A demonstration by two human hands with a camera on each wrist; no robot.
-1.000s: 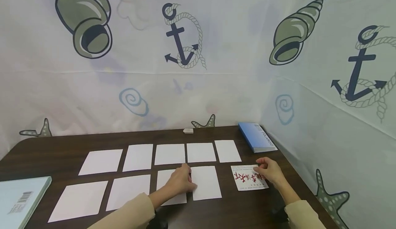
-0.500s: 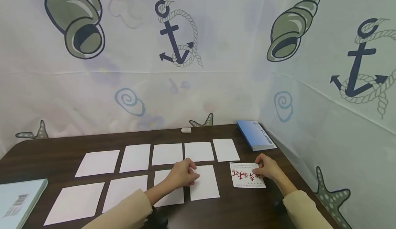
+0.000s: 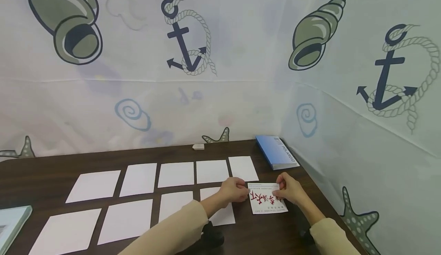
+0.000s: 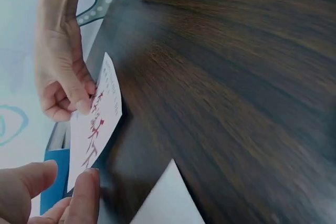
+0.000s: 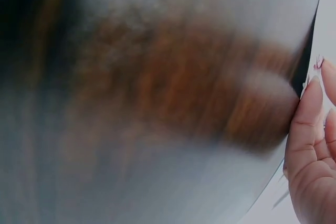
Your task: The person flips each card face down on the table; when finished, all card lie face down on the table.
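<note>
My right hand [image 3: 292, 190] pinches the right edge of a white printed card [image 3: 267, 208] with red characters. Seen in the left wrist view, the card [image 4: 94, 135] is tilted up off the dark table. My left hand [image 3: 231, 190] is at the card's left edge, thumb and index finger [image 4: 85, 195] apart on either side of a corner; whether it touches is unclear. Under the left hand and sleeve, a blank white card [image 3: 222, 217] is partly hidden. In the right wrist view the right hand [image 5: 310, 166] shows at the right edge against a blurred surface.
Several blank white cards [image 3: 175, 172] lie in two rows on the dark wood table [image 3: 255, 236]. A blue box [image 3: 275, 151] marked POLAROID stands at the back right. A pale book-like block [image 3: 13, 224] is at the left, and a small white piece [image 3: 198, 147] at the back edge.
My left hand has left the front-row blank cards and moved right to the printed card's left edge. The right hand has stayed on that card. The head view has shifted slightly right.
</note>
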